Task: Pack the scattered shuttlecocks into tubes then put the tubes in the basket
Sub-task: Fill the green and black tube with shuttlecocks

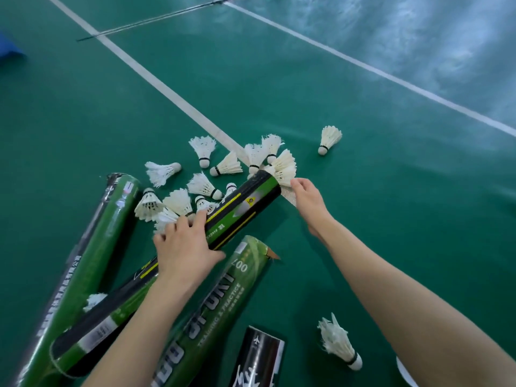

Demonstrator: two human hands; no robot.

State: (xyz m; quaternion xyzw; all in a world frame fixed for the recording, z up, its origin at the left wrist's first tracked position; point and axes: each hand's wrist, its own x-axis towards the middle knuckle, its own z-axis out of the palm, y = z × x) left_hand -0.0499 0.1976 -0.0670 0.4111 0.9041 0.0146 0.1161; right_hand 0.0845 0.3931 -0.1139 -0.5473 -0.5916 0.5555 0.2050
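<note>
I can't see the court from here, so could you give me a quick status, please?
Left hand gripping black-green tube. Right hand feeding shuttlecock into its mouth. Loose shuttlecocks beyond; nothing blocking.

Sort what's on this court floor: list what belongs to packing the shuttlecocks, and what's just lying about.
Part of the job:
- black-and-green tube, steadied by the left hand
- shuttlecock at its mouth, fed by the right hand
- loose shuttlecocks
- spare green tubes
- dark tube

Just lying about:
- thin dark rod
- blue object at the left edge

No basket is in view.
</note>
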